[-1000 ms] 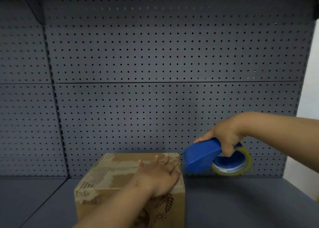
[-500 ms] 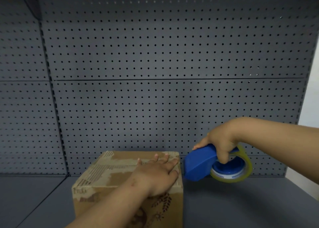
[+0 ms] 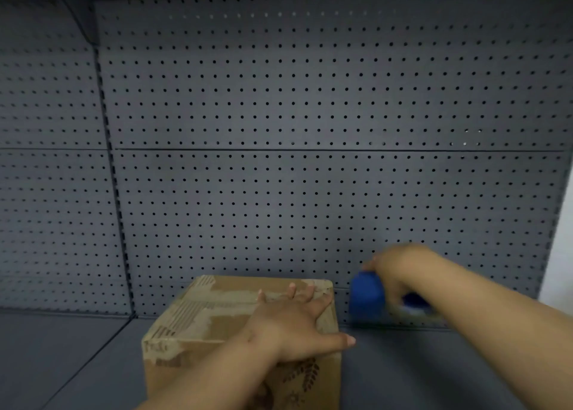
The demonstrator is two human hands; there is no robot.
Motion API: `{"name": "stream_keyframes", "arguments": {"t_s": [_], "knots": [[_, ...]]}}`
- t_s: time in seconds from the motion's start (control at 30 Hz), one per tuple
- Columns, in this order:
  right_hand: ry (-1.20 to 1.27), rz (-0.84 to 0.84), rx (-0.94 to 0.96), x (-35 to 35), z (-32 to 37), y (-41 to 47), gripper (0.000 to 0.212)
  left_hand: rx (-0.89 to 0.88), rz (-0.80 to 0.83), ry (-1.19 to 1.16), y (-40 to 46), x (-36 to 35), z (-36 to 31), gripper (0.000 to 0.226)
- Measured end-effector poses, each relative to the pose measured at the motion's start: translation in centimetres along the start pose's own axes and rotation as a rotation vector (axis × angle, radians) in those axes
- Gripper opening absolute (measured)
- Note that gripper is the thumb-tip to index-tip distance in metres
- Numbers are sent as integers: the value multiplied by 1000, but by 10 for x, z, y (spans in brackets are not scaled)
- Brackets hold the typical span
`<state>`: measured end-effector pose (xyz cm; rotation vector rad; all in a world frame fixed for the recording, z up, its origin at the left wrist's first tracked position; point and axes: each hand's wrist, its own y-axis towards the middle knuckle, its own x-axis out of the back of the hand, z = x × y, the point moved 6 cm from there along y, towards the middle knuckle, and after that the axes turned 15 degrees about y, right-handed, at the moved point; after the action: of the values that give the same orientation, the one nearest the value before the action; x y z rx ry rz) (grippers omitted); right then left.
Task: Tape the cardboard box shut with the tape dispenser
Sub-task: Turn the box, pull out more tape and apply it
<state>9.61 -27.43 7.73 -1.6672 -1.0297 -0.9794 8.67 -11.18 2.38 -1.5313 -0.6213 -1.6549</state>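
Head view showed the cardboard box (image 3: pixel 242 332) sitting on a dark grey shelf (image 3: pixel 418 372) in front of a pegboard wall (image 3: pixel 310 130). The box's top flaps lay flat and closed, and its top surface was patchy with torn, paler strips where the paper skin looked ripped away. No fresh band of tape could be made out along the top, though the blur and the covering hand left part of it unseen.

The left hand (image 3: pixel 291 322) lay flat on the box top near the right edge, fingers spread wide, thumb reaching out past the right side, pressing down rather than gripping anything. The right hand (image 3: pixel 400 273) was curled closed around the handle of the blue tape dispenser (image 3: pixel 367 296), which hung in the air just beside the box's upper right corner, apart from the cardboard. The dispenser and that hand were smeared by motion, so the roll beneath showed only as a faint pale ring.

Judged from this, the task stood at its beginning: the flaps were held shut and the tool was in hand, but the taping itself looked not yet started. What seemed left was to bring the dispenser's front edge onto the box, stick the tape end down, draw it across the seam, and cut it.
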Motion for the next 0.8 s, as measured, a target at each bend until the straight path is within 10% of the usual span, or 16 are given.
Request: {"name": "stream_keyframes", "arguments": {"t_s": [0.3, 0.8], "knots": [[403, -595, 203, 59, -4, -40, 85, -284, 50, -28, -41, 3, 22, 77], [462, -876, 478, 89, 107, -73, 87, -257, -3, -95, -98, -34, 170, 81]]}}
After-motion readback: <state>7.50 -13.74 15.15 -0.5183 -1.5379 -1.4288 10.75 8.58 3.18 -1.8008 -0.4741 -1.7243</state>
